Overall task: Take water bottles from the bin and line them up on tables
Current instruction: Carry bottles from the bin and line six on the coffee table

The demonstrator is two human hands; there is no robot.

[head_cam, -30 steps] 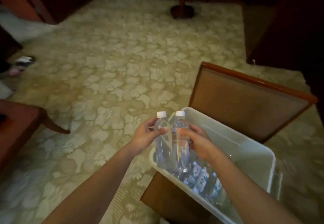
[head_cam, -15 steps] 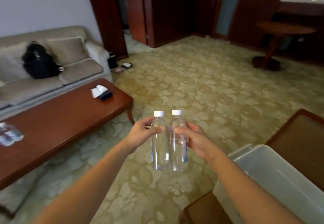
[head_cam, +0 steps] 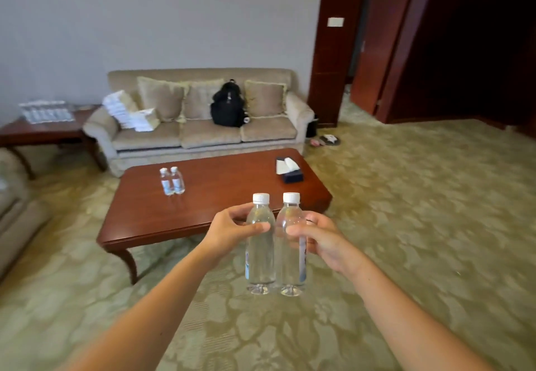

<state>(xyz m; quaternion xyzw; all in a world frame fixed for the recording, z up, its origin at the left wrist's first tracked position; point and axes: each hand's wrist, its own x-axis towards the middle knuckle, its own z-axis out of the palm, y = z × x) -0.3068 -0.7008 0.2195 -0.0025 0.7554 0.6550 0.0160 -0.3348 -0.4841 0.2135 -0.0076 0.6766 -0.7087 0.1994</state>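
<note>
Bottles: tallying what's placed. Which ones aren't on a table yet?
The two held in the air: left bottle in the left hand, right bottle in the right hand. The other pair stands on the coffee table.

Living room: sofa (head_cam: 203, 115), coffee table (head_cam: 214, 196)

At lower centre, the left hand (head_cam: 229, 230) holds the left bottle (head_cam: 260, 254) and the right hand (head_cam: 322, 240) holds the right bottle (head_cam: 291, 257), side by side. Above them in the frame, the coffee table (head_cam: 220, 205) bears a pair of bottles (head_cam: 172, 181) on its left part and a tissue box (head_cam: 290, 171) at its right end. The sofa (head_cam: 203, 134) stands behind the table.
</note>
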